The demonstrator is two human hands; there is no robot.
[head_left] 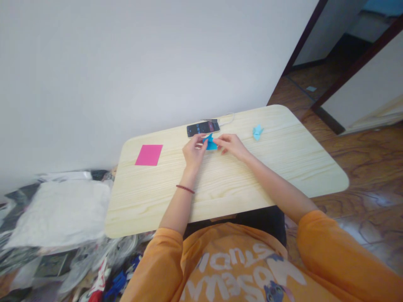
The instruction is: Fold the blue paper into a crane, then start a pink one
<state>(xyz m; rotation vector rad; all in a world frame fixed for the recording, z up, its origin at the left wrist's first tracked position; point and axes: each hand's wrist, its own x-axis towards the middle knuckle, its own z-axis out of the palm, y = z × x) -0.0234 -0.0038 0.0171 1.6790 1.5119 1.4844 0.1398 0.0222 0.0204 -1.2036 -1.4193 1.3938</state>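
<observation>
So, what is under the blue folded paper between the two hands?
The pale wooden tabletop shows around the blue folded paper; directly beneath it is hidden, and the left hand and right hand cover parts of it.

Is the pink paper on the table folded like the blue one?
No, the pink paper lies flat on the table, while the blue paper between the left hand and right hand is folded into points.

The left hand [194, 152] and the right hand [229, 145] are held close together in front of the body, their fingers [201, 141] bent and reaching toward each other, tips nearly meeting. Both bare forearms angle inward from orange sleeves [327, 247], the left wrist [188, 178] circled by a thin dark red bracelet [185, 189].
</observation>
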